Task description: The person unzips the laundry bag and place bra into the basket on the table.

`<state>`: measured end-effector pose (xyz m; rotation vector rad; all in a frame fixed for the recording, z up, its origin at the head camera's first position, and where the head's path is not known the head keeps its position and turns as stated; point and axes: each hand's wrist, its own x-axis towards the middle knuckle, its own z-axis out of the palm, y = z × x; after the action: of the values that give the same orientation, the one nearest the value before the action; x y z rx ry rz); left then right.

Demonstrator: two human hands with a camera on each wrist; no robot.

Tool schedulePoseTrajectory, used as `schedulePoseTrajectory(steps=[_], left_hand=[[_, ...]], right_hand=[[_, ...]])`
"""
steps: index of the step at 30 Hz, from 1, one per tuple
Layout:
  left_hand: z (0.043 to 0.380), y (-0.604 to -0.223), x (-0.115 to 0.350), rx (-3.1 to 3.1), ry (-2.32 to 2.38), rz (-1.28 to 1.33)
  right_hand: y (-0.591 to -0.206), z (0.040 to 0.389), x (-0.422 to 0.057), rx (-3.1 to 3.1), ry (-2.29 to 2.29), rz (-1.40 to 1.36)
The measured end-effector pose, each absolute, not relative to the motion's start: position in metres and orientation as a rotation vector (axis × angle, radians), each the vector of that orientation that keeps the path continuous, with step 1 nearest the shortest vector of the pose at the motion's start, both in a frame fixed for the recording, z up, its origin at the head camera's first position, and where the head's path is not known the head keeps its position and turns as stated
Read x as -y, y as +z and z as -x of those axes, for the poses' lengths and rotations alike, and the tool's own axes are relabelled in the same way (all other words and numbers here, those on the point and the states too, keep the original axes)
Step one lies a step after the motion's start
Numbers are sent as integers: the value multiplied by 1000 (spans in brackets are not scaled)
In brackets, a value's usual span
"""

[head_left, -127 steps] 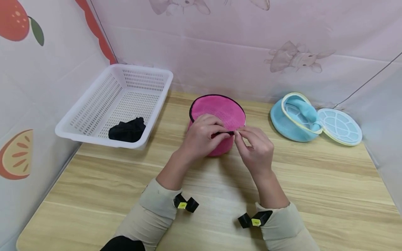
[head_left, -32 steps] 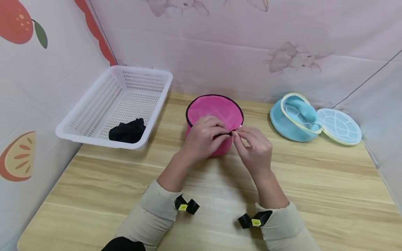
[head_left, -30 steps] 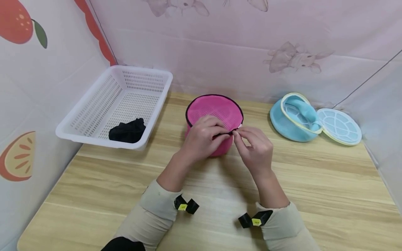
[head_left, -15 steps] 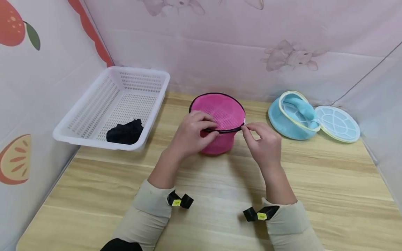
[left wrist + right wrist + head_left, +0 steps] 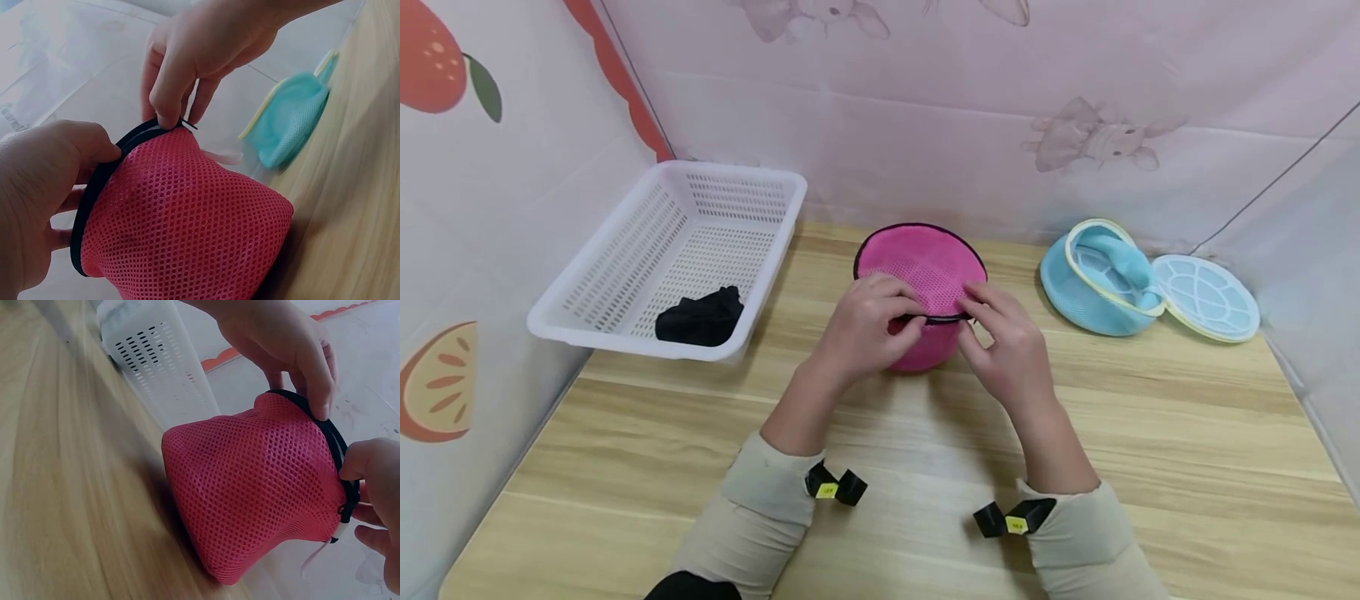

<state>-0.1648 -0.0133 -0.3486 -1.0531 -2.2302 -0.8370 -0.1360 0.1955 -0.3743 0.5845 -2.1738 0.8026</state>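
A pink mesh laundry bag (image 5: 917,258) with black zipper trim (image 5: 331,440) stands upright in the middle of the table. My left hand (image 5: 867,321) grips the trim at the front left, thumb outside and fingers on the far side. A short way to its right, my right hand (image 5: 1009,346) pinches the same trim between thumb and fingers. Between the two hands runs a short stretch of the black edge. In the right wrist view, a white tab (image 5: 341,532) sits on the trim beyond my right thumb, with a thin pale strip hanging below.
At the back left is a white perforated plastic basket (image 5: 625,344) holding a crumpled black cloth (image 5: 700,317). A light-blue mesh bag (image 5: 1078,292) lies at the back right, its round lid (image 5: 1210,298) folded out beside it. Printed curtains hang behind and at the sides.
Half a second ago my right hand was farther right along the trim; now it is back left, closer to my left hand. The bag stays in place; basket and blue bag are unmoved.
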Motion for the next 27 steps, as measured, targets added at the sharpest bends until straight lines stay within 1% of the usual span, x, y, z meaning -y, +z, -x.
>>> schedulePoseTrajectory(steps=[14,21,27], left_hand=[[163,-351,7,2183,-810,1039],[165,-350,9,2140,-902,1026],[167,-349,10,2166,-906,929]], right_hand=[[-376,134,-192,2298,758,-521],[-380,137,-190,2178,845,-465],[-385,139,-189,2050,947,-367]])
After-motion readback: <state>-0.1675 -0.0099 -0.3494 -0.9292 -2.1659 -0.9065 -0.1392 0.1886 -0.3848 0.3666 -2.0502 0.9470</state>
